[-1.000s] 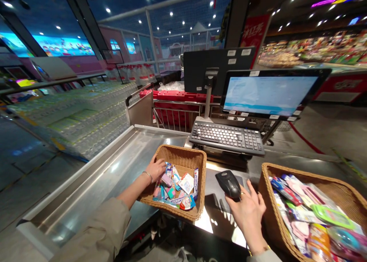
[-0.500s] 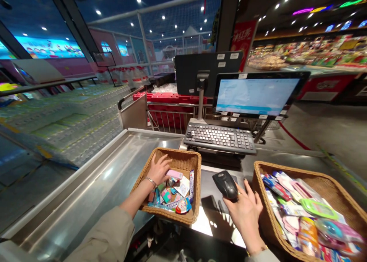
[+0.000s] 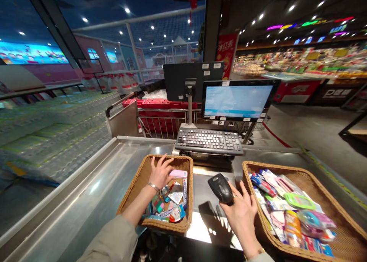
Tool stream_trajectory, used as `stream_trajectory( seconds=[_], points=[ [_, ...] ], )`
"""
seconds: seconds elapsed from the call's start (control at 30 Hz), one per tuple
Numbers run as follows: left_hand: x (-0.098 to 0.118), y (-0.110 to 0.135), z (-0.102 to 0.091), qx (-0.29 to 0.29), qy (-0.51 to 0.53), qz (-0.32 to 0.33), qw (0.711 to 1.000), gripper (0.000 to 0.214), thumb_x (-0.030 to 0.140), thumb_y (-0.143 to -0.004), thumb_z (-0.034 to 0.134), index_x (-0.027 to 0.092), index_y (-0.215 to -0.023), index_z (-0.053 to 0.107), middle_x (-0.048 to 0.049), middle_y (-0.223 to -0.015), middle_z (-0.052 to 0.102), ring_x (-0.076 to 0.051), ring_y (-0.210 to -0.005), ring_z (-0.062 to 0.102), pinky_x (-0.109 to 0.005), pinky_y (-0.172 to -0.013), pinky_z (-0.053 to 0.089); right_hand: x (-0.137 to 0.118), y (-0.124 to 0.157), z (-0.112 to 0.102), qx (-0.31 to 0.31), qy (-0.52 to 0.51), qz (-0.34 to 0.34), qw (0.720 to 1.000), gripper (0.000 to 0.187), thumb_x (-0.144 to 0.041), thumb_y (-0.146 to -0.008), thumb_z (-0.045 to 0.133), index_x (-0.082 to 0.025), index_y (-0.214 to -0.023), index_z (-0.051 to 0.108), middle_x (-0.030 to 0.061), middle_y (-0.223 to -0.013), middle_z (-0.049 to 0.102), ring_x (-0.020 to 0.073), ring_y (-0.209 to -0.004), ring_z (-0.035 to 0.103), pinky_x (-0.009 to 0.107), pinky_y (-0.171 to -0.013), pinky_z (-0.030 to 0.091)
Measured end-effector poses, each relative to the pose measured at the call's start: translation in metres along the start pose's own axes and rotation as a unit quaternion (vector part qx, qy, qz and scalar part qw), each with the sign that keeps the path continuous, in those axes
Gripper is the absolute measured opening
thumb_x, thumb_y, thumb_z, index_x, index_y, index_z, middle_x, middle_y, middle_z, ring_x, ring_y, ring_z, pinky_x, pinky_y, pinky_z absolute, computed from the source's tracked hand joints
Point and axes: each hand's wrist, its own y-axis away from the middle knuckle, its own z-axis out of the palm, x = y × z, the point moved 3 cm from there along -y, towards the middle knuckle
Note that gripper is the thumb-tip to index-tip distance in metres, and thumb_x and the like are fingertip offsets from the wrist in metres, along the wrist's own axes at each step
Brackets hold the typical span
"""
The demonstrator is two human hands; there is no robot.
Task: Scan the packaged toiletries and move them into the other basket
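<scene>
- Over the left basket point(image 3: 190, 202), the left hand point(image 3: 159, 173) reaches in from the near left, its fingers apart and slightly bent.
- Just right of that hand, on its thumb side, lies the pink item point(image 3: 179, 173), its left end against the hand; whether the fingers are clamped on it I cannot tell.
- Nearer than the pink item, within the same basket, are a white packet point(image 3: 176, 193) and a blue-and-red packet point(image 3: 177, 213); a slim wrapped stick point(image 3: 185, 191) runs along the right wall.
- Right of the left basket, the right hand point(image 3: 242, 206) is closed around the black scanner point(image 3: 220, 187), whose head points to the far left, above the metal counter point(image 3: 106, 178).
- To the right of the right hand stands the right basket point(image 3: 273, 165), filled with packages, among them a green-framed pack point(image 3: 299, 201) and, nearer, an orange container point(image 3: 292, 227).
- Beyond the scanner, on the far side, are a keyboard point(image 3: 209, 140) and a lit screen point(image 3: 236, 99).
</scene>
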Motion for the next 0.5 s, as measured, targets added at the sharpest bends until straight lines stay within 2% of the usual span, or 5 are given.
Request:
stream_trajectory(
  seconds=[0.27,0.5],
  points=[
    [0.024,-0.013,-0.006,0.074,0.015,0.022,0.997,0.020,0.035,-0.074,0.075,0.030,-0.093,0.070,-0.0028,-0.133,0.062,-0.034,-0.136,0.039,-0.071,-0.113,0.004,0.005,-0.001,-0.010,0.026,0.009,-0.016,0.999,0.020,-0.031,-0.070,0.055,-0.025,-0.082,0.070,0.0010,-0.121,0.067,0.0314,-0.133,0.038,0.054,-0.107,0.019],
    [0.045,-0.026,-0.006,0.105,0.027,0.038,0.993,0.021,0.033,-0.072,0.076,0.031,-0.092,0.070,-0.0031,-0.132,0.062,-0.035,-0.135,0.041,-0.072,-0.112,0.004,0.010,0.001,-0.020,0.029,0.017,-0.013,0.999,0.024,-0.030,-0.068,0.056,-0.027,-0.088,0.069,-0.0006,-0.125,0.065,0.0317,-0.134,0.036,0.055,-0.107,0.019]
  ],
)
